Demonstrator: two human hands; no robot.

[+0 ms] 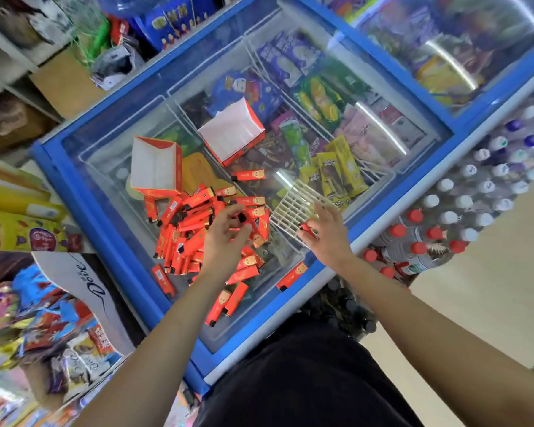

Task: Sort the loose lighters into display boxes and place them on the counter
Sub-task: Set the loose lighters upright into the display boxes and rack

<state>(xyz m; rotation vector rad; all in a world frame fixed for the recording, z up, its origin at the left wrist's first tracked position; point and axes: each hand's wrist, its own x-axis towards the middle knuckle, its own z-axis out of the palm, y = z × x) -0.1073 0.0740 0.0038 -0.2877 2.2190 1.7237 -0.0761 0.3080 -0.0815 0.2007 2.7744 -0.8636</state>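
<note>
A heap of loose red lighters [185,229] lies on the glass lid of a blue chest freezer [84,192]. Two red display boxes with white insides stand behind the heap, one at the left [156,166] and one further back [232,131], both without lighters in them. A white plastic grid tray [293,208] rests tilted on the glass to the right of the heap. My left hand [225,235] hovers over the heap and pinches one red lighter [253,223] by its black end. My right hand [327,232] lies at the tray's near edge and holds a red lighter [308,229].
Single lighters lie apart at the freezer's near edge [292,276] and behind the heap [248,175]. Packs of capped bottles [463,211] stand at the right. Snack displays [43,303] crowd the left. A second freezer lid [463,50] lies behind.
</note>
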